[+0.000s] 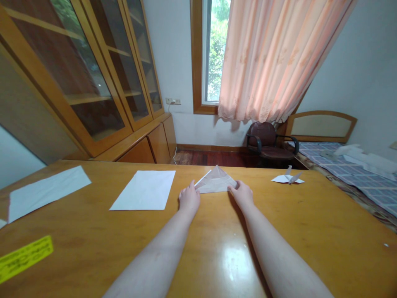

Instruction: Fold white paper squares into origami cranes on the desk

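A sheet of paper folded into a triangle [216,182] is near the table's far edge, its peak pointing away from me. My left hand [189,198] grips its left corner, fingers closed at the edge. At the right corner, my right hand [242,194] pinches the paper between thumb and fingers. Faint crease lines run across the greyish face of the triangle, and a white edge shows along its upper left side. To the right stands a folded paper crane [288,178] with white wings.
A white square sheet [142,190] lies left of my hands on the wooden table [102,252]. Farther left are another white sheet [48,192] and a yellow label [26,257] with writing. Beyond the table are a chair [268,142], a bed [356,165] and a glass-door cabinet [124,109].
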`<state>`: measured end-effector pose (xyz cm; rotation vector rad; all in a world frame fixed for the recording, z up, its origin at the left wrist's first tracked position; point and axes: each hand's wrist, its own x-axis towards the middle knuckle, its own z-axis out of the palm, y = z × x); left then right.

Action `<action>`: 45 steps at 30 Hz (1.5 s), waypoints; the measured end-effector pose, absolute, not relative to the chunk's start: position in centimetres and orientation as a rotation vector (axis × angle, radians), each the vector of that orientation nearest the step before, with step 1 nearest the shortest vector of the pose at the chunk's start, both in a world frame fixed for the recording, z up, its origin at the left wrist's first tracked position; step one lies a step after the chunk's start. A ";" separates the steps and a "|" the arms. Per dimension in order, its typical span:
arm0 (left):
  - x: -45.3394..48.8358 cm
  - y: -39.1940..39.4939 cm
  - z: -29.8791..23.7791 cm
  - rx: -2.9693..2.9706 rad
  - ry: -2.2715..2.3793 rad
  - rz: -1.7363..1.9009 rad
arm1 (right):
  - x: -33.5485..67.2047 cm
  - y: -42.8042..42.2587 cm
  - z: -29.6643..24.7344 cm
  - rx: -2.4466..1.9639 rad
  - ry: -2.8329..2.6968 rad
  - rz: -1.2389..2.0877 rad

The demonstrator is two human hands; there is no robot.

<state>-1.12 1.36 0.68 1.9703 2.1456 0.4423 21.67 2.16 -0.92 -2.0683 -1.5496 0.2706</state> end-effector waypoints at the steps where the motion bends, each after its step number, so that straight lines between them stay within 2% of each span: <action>1: -1.1 1.4 0.7 1.967 2.157 0.432 | 21.7 2.2 -0.9 -2.078 -1.554 0.262; 24: -0.7 0.9 0.8 1.971 2.267 0.476 | 21.8 2.1 -1.2 -2.112 -1.571 0.150; 33: 0.8 -0.3 -0.2 2.396 1.562 0.346 | 21.7 2.2 -1.6 -2.088 -1.575 0.139; 38: 0.9 -0.7 -0.5 2.427 1.467 0.206 | 21.5 2.2 -1.4 -2.082 -1.576 0.140; 41: 0.8 -0.7 -0.6 2.441 1.472 0.187 | 21.0 2.0 -1.1 -1.971 -1.647 0.151; 45: 0.8 -0.7 -0.8 2.474 1.462 0.215 | 19.6 1.4 -0.7 -1.543 -1.903 0.280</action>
